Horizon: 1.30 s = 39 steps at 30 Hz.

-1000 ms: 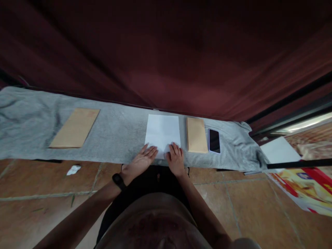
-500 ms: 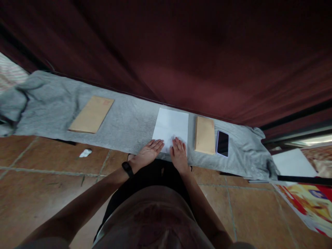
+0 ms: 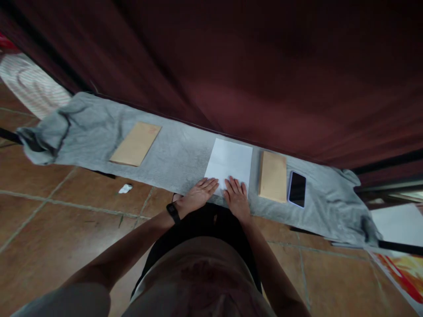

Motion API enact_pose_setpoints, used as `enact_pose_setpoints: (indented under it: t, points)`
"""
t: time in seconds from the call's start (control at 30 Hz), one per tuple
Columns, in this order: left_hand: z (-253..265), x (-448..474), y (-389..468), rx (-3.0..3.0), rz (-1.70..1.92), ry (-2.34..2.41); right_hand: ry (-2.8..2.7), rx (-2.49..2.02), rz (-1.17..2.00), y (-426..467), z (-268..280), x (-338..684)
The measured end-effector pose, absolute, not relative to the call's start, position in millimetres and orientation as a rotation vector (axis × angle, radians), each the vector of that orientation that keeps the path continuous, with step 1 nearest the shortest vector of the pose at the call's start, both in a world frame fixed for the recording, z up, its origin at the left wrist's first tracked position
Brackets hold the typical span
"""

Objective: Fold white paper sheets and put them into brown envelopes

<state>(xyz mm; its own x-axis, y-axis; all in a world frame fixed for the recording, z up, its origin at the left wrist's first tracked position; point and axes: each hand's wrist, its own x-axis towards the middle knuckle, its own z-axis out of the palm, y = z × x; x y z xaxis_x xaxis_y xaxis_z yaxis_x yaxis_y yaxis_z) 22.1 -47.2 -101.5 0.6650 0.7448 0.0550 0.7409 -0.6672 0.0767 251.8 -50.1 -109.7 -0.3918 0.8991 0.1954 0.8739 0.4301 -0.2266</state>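
White paper (image 3: 230,159) lies flat on the grey cloth (image 3: 178,154) in front of me; whether it is one sheet or more I cannot tell. My left hand (image 3: 198,193) rests with its fingers stretched out over the paper's near left corner. On the near right part of the paper lies my right hand (image 3: 237,198), palm down and fingers spread. Neither hand holds anything. To the right of the paper is a stack of brown envelopes (image 3: 272,177), with a phone (image 3: 297,189) in a pale purple case beyond it. Farther left a flat brown envelope (image 3: 136,144) lies at a slant.
A dark red curtain (image 3: 224,79) hangs along the cloth's far edge. Below is a tiled floor (image 3: 59,229) with a crumpled white scrap (image 3: 125,188) on it. At the far right are a white sheet (image 3: 398,223) and a colourful printed bag (image 3: 405,273).
The whole view has shifted, so things appear farther right. My right hand's fingers have spread apart on the paper. My left hand stays on the near left corner.
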Motion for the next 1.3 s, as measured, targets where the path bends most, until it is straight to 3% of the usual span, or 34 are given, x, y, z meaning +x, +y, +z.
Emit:
enact_pose_setpoints:
  t: [0.33,0.87,1.3]
  points:
    - [-71,43,-41,2.687,0.301,1.310,-2.424,-1.536,0.090,-52,-116,250]
    - [-106,64,57,2.768,0.269,1.091,-2.344,-1.530,0.058,-50,-111,243]
    - [-113,74,120,2.715,0.281,1.374,-2.275,-1.507,0.020,-50,-107,242]
